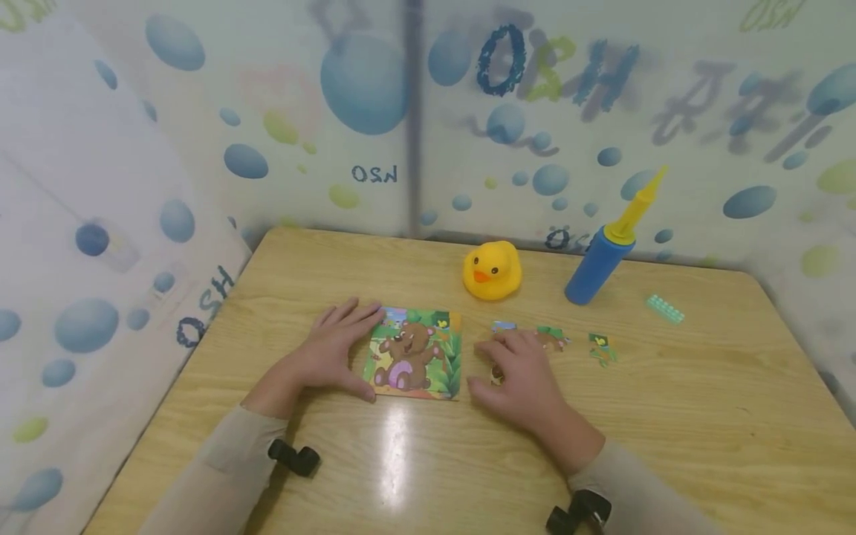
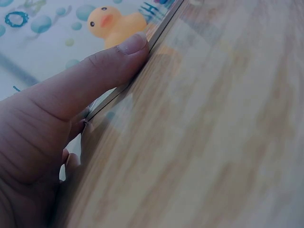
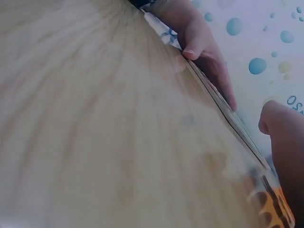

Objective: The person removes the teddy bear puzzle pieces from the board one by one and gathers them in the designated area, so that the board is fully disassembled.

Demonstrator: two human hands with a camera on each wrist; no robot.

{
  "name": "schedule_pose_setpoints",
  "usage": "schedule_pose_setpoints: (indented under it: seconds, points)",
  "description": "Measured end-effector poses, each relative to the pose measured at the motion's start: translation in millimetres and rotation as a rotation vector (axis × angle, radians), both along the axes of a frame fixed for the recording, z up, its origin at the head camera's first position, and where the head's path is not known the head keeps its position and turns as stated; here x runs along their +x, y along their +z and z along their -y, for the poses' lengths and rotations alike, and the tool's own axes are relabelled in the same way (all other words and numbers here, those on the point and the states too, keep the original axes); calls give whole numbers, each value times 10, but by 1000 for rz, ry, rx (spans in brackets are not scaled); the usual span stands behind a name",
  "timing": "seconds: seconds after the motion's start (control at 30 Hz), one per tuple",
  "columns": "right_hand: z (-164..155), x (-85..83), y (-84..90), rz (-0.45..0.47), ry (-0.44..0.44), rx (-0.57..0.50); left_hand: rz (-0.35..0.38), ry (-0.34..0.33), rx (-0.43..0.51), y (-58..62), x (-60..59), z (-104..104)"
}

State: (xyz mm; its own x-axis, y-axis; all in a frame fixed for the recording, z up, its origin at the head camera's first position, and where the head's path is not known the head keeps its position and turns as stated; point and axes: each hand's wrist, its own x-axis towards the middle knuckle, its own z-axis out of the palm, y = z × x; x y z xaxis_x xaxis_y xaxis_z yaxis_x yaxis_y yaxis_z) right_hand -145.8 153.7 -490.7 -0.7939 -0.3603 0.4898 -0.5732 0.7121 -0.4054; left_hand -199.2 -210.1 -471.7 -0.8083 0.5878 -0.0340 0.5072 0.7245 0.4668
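- Bracing a bear jigsaw board [image 1: 416, 355] at the middle of a wooden table [image 1: 669, 416], the person's left hand [image 1: 334, 345] lies along the board's left edge, fingers straight across its upper-left corner and thumb pressed flat against the near-left side, as the left wrist view confirms [image 2: 71, 95].
- The right hand [image 1: 518, 368] rests palm down just right of the board, fingers loosely bent over a small loose piece [image 1: 496, 374] that shows only in part under them; whether the fingertips pinch it or merely cover it cannot be told.
- That piece lies directly beneath the right hand, with the board immediately to the hand's left, so the right hand is the nearer one.
- More loose pieces [image 1: 551, 338] sit in a short row just beyond and to the right of the right hand, the farthest [image 1: 600, 348] a little apart.
- The board is a near-square, lying flat, printed with a brown bear among green leaves; a gap appears to remain at its upper-right corner.
- A yellow rubber duck [image 1: 492, 269], a blue hand pump [image 1: 605, 249] and a green brick [image 1: 665, 307] stand farther back.
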Motion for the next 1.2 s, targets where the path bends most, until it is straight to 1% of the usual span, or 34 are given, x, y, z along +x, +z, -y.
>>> schedule_pose_setpoints:
  seconds: [0.27, 0.5, 0.6, 0.73, 0.83, 1.03, 1.2]
  points:
    - [286, -43, 34, 49, -35, 155, 0, -3, 0, 3, -1, -2]
    - [520, -71, 53, 51, -29, 183, 6, 0, 4, 11, -7, -12]
    - [609, -90, 43, 58, -33, 224, 5, 1, 3, 10, -5, -8]
    - [709, -113, 34, 76, -35, 252, 5, 1, -2, 13, -1, -4]
    - [772, -121, 47, 94, -38, 252, 4, 1, -5, 15, -3, -4]
    - [905, -129, 90, 136, -70, 281, 6, 5, 2, 30, 2, -4]
    - [1004, -151, 86, 159, -84, 304, 0, 4, -1, 20, 5, -1]
